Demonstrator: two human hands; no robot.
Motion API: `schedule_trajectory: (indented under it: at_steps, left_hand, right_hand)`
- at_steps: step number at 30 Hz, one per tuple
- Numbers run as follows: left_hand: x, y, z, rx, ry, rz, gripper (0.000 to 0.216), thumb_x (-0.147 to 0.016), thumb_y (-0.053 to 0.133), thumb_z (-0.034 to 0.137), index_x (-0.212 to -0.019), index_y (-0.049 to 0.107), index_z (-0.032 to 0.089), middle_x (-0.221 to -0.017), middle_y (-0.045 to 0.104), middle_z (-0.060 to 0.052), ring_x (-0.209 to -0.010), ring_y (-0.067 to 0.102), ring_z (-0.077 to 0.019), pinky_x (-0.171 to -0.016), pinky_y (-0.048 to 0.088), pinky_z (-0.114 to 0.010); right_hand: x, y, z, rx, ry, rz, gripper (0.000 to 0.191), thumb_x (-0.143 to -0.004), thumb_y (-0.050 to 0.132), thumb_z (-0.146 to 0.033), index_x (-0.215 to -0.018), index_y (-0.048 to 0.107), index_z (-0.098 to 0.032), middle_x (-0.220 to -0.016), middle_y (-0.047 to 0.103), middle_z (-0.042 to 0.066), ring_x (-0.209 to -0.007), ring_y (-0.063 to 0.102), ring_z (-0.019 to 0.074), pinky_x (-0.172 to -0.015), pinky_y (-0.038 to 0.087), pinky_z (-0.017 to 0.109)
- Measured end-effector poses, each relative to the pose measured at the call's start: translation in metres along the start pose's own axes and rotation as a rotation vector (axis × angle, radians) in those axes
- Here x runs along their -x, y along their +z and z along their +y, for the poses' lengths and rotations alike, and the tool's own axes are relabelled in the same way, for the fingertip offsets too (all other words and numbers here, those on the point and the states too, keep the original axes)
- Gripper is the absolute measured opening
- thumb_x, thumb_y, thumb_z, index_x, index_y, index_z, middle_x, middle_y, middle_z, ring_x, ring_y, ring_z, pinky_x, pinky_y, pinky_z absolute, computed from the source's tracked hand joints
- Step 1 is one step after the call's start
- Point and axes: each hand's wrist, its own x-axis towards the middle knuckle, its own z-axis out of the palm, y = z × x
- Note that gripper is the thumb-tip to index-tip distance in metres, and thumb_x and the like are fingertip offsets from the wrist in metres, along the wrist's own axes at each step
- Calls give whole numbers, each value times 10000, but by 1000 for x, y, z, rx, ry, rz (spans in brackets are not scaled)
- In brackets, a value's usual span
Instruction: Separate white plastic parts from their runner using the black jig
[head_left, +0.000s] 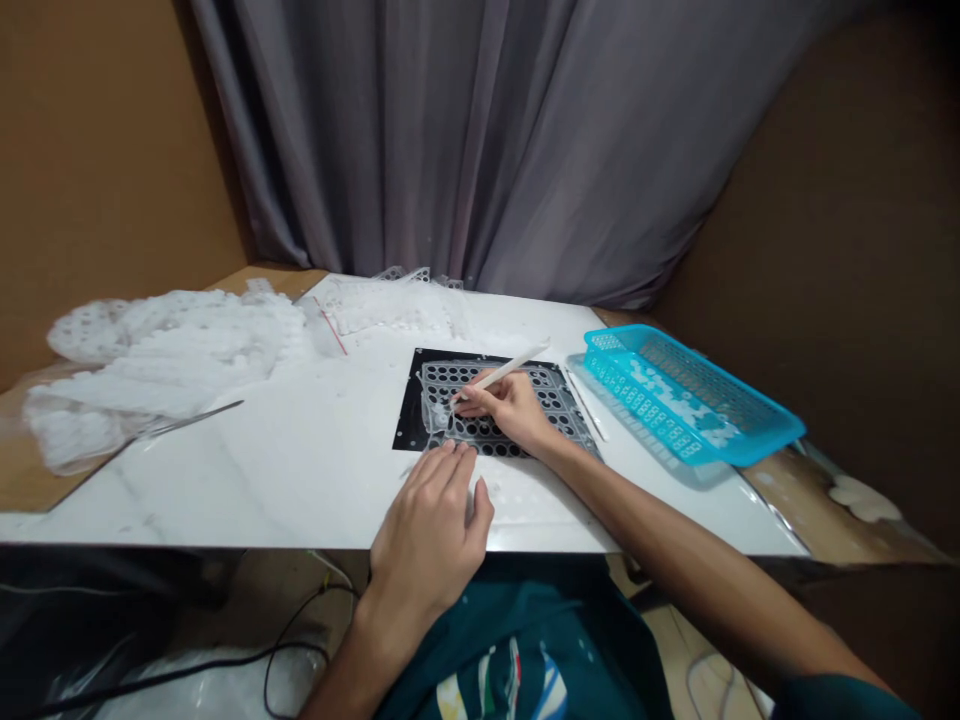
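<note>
A black mat (411, 400) lies on the white table (300, 470), with a grey perforated sheet (551, 385) full of round holes on top of it. My right hand (510, 408) is closed around a white pen-like stick (517, 362), whose tip touches the sheet's left part. My left hand (435, 520) lies flat with fingers together, pressing the table at the mat's near edge.
A turquoise plastic basket (697, 400) holding white punched pieces stands at the right. A heap of white perforated sheets (157, 355) fills the left, with a thin metal rod (199, 415) beside it and a clear bag (375, 305) behind. Grey curtain at the back.
</note>
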Motion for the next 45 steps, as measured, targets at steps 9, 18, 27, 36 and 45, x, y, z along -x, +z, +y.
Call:
schedule_trajectory:
  at_steps: [9, 18, 27, 36, 45]
  left_hand:
    - [4, 1, -3, -38, 9, 5, 419, -1083, 483, 248, -1465, 636, 171, -1513, 647, -117, -1428, 584, -292, -1190, 513, -508]
    - [7, 13, -6, -194, 14, 124, 407, -1064, 521, 299, -1432, 674, 219, -1525, 652, -79, -1427, 581, -287, -1252, 409, -561]
    - [6, 15, -7, -232, 36, 158, 416, -1064, 508, 282, -1435, 670, 191, -1457, 700, -97, -1388, 612, -289, -1213, 453, -559]
    - [8, 16, -2, -241, 18, 148, 415, -1043, 520, 249, -1415, 686, 170, -1407, 722, -111, -1342, 648, -315, -1172, 502, -546]
    - [8, 10, 1, -251, 15, 88, 451, -1058, 499, 243, -1478, 631, 144, -1488, 664, -158, -1407, 603, -324, -1153, 534, -533]
  right_hand:
    - [11, -87, -49, 849, -346, 531, 385, -1009, 681, -553, -997, 797, -186, -923, 826, 100, -831, 785, 256, -819, 591, 371]
    - [32, -194, -59, 1380, 39, 926, 354, -940, 644, -442, -871, 820, -143, -908, 813, 246, -817, 763, 371, -721, 491, 393]
    - [16, -90, -54, 645, -282, 416, 440, -971, 699, -567, -896, 839, -156, -883, 821, 114, -798, 762, 278, -720, 589, 359]
    - [4, 19, -51, 589, -213, -341, 233, -1005, 723, -387, -961, 829, -185, -959, 828, 61, -839, 762, 207, -753, 592, 298]
    - [6, 24, -39, 606, -223, -321, 189, -1029, 696, -336, -967, 813, -200, -981, 814, 67, -871, 746, 201, -782, 597, 320]
